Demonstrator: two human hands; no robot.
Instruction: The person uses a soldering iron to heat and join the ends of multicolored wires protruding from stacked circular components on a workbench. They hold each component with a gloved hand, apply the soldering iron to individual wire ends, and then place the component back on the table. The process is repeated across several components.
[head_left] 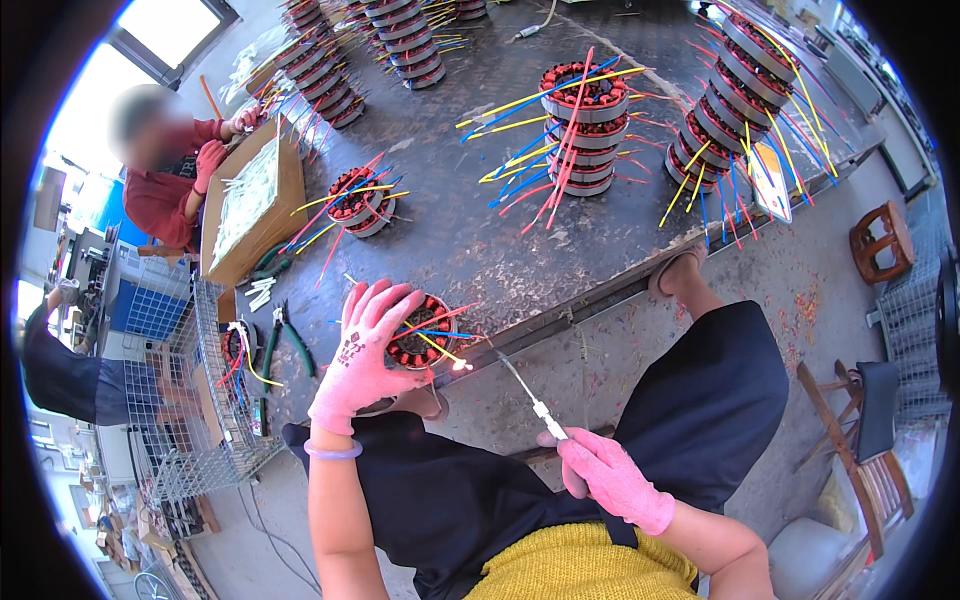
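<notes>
My left hand (366, 350), in a pink glove, lies over a ring-shaped motor stator (412, 350) at the table's near edge, gripping its side with fingers and thumb. Red, blue and yellow lead wires stick out of the stator to the right. A small bright spot glows by the end of a yellow lead; whether it is flame or bare metal I cannot tell. My right hand (610, 475), also gloved, is closed around a slim metal rod tool (523, 383) with a white fitting. The rod's tip points up and left toward the wires, apart from the stator.
Stacks of wired stators (585, 140) stand on the dark table (450, 220), with a shorter stack (360, 205) nearer. Green-handled pliers (290, 340) lie left. A co-worker (165, 170) sits behind a cardboard box (255, 205) of white sleeves. A wooden stool (882, 243) stands right.
</notes>
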